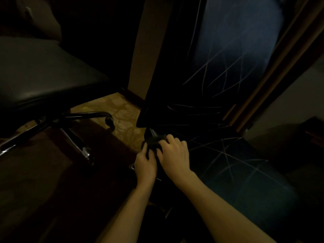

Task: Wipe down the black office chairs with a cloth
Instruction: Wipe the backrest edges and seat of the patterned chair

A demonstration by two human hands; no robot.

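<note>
Room: dark, so I can see only a little. The floor (126, 120) has brown and yellowish patches.
Left hand (145, 165): low in the middle of the frame. Its fingers curl around a dark cloth (152, 142).
Right hand (175, 155): right beside my left one, touching it. Its fingers bend over the same cloth and hold it.
Cloth: bunched up small, at the left edge of the scratched chair (219, 146).
Scratched chair: black, fills the right side of the frame, with many thin pale lines on it.
Second chair (43, 76): black seat at upper left, with shiny metal legs (84, 114) and a wheel (110, 122) under it.
</note>
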